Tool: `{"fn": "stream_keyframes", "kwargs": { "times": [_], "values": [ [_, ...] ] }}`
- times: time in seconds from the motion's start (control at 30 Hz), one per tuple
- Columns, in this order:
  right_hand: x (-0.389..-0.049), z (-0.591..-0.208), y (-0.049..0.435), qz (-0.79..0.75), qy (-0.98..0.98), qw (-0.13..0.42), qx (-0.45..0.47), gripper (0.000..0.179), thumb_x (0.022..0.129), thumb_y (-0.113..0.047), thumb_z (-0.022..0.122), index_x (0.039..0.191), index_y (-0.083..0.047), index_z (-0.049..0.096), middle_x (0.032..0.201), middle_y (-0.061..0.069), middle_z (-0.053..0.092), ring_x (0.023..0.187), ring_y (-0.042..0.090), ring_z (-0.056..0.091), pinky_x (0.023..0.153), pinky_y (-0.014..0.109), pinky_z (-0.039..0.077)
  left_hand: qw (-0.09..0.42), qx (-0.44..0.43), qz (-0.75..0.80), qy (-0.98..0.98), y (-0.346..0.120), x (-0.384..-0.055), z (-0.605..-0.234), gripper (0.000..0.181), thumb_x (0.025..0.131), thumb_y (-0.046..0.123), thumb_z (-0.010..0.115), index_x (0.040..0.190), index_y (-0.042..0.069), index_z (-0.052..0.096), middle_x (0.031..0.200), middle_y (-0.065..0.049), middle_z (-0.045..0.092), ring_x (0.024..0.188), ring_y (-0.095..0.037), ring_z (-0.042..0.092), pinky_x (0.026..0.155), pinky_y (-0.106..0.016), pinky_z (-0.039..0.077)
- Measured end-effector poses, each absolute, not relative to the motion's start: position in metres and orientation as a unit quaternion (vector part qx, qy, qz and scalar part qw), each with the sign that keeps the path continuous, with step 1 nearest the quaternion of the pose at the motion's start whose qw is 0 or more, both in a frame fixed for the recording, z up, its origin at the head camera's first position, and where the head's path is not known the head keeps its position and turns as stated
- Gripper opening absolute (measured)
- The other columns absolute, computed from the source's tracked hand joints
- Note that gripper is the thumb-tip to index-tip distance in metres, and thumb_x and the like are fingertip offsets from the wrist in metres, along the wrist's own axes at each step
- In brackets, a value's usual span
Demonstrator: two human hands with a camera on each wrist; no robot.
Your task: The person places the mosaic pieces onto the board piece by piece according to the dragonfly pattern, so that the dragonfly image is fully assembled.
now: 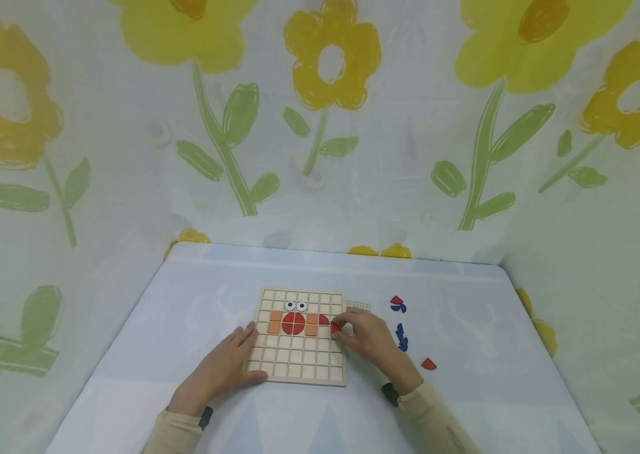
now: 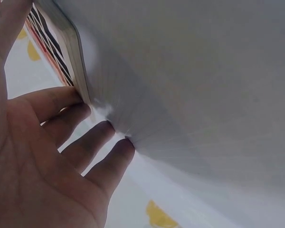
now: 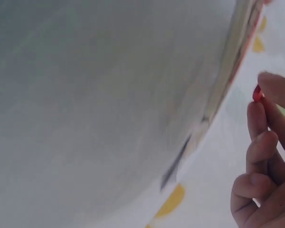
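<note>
A square wooden grid board (image 1: pixel 304 359) lies on the table. On it sit two white eye pieces (image 1: pixel 295 306), a red circle of quarter pieces (image 1: pixel 294 323), orange squares (image 1: pixel 275 322) on both sides, and a red quarter piece (image 1: pixel 323 320) farther right. My left hand (image 1: pixel 229 360) rests at the board's left edge, its fingers extended along the side; the left wrist view shows the fingertips by that edge. Over the board's right side, my right hand (image 1: pixel 369 332) pinches a red quarter piece (image 3: pixel 257 94) between thumb and finger.
Right of the board lie several dark blue pieces (image 1: pixel 401 337), a small group with red and blue pieces (image 1: pixel 396 302), and a lone red quarter piece (image 1: pixel 429 364). A small grid print (image 1: pixel 358 306) shows beside the board. Flower-patterned cloth walls (image 1: pixel 354 189) surround the table.
</note>
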State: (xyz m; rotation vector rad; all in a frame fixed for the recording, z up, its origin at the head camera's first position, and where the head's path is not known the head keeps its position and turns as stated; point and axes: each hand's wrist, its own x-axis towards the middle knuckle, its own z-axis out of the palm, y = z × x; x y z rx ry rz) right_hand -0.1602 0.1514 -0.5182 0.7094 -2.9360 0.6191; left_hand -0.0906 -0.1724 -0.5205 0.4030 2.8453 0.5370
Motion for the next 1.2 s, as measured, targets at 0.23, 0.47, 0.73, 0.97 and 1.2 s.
{"fn": "stream_keyframes", "kwargs": {
  "times": [0.23, 0.47, 0.73, 0.97, 1.2],
  "values": [
    [-0.166, -0.521, 0.137, 0.186, -0.951, -0.001, 0.248, 0.027, 0.086, -0.031, 0.083, 0.111, -0.02, 0.078, 0.099, -0.01, 0.071, 0.089, 0.008, 0.061, 0.081, 0.028, 0.057, 0.108, 0.139, 0.177, 0.968, -0.174, -0.09, -0.52, 0.104, 0.081, 0.058, 0.078, 0.154, -0.003, 0.036, 0.164, -0.017, 0.029, 0.149, -0.042, 0.028, 0.12, -0.052, 0.03],
    [-0.173, -0.521, 0.126, 0.16, -0.946, -0.008, 0.283, 0.022, 0.088, -0.03, 0.081, 0.107, -0.019, 0.08, 0.092, -0.01, 0.071, 0.08, 0.007, 0.059, 0.076, 0.024, 0.055, 0.108, 0.139, 0.181, 0.968, -0.174, -0.092, -0.523, 0.104, 0.081, 0.058, 0.078, 0.155, -0.002, 0.036, 0.164, -0.016, 0.029, 0.149, -0.041, 0.027, 0.12, -0.052, 0.03],
    [-0.174, -0.517, 0.122, 0.159, -0.946, -0.027, 0.28, 0.019, 0.088, -0.03, 0.081, 0.103, -0.018, 0.08, 0.089, -0.01, 0.073, 0.077, 0.006, 0.061, 0.075, 0.026, 0.056, 0.107, 0.14, 0.174, 0.969, -0.175, -0.093, -0.527, 0.104, 0.081, 0.059, 0.078, 0.155, -0.002, 0.037, 0.164, -0.016, 0.029, 0.149, -0.041, 0.027, 0.12, -0.052, 0.031],
    [-0.174, -0.516, 0.119, 0.153, -0.951, -0.022, 0.268, 0.017, 0.088, -0.03, 0.081, 0.101, -0.018, 0.081, 0.088, -0.009, 0.073, 0.079, 0.008, 0.064, 0.078, 0.029, 0.056, 0.103, 0.142, 0.166, 0.97, -0.175, -0.094, -0.527, 0.103, 0.082, 0.059, 0.077, 0.155, -0.002, 0.037, 0.164, -0.016, 0.03, 0.149, -0.041, 0.028, 0.12, -0.051, 0.03],
    [-0.175, -0.518, 0.113, 0.138, -0.961, -0.027, 0.24, 0.016, 0.087, -0.032, 0.081, 0.097, -0.019, 0.08, 0.084, -0.01, 0.072, 0.076, 0.007, 0.06, 0.077, 0.028, 0.055, 0.101, 0.143, 0.173, 0.969, -0.175, -0.092, -0.526, 0.103, 0.082, 0.058, 0.077, 0.154, -0.003, 0.037, 0.163, -0.017, 0.03, 0.148, -0.042, 0.028, 0.12, -0.052, 0.031]
  ]
}}
